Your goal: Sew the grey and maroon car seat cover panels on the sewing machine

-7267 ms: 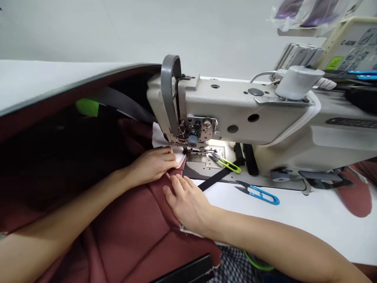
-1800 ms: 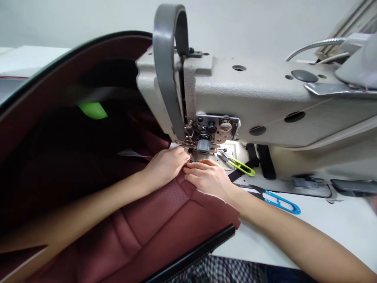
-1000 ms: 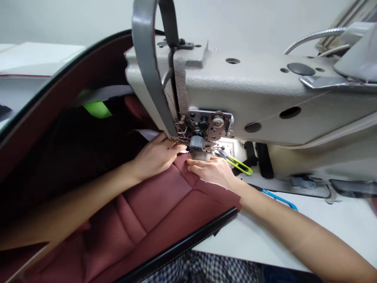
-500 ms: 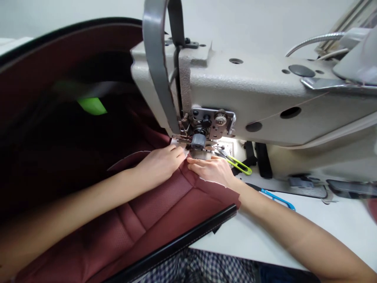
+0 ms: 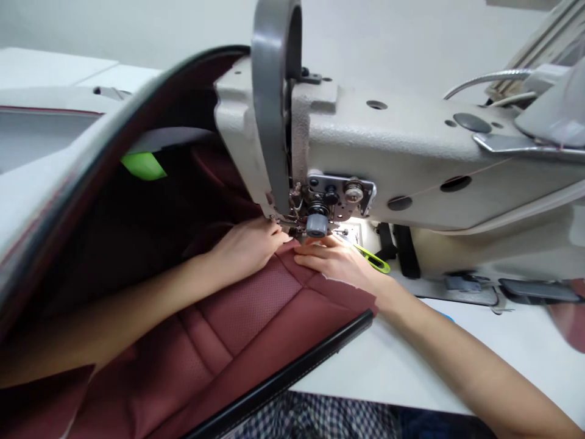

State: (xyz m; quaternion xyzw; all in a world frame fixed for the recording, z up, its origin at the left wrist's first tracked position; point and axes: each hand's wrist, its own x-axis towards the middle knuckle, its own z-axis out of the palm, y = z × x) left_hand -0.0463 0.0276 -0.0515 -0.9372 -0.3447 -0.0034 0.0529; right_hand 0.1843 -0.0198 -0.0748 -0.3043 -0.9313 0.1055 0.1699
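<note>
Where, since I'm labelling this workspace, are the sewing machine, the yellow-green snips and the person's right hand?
Sewing machine (image 5: 365,143): head view, side of its pale arm.
Yellow-green snips (image 5: 373,256): head view, upper edge of the handle.
Right hand (image 5: 341,261): head view, back of the hand.

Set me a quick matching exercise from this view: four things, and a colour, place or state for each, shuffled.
1. Sewing machine
2. Cover
3. Scissors
4. Tab

A. Maroon, touched by both the left hand and the right hand
B. Against a dark area, left of the machine
C. Pale, with a tall grey loop at its left end
D. Yellow-green handle showing, partly hidden by the right hand

Pairs: 1-C, 2-A, 3-D, 4-B
</note>
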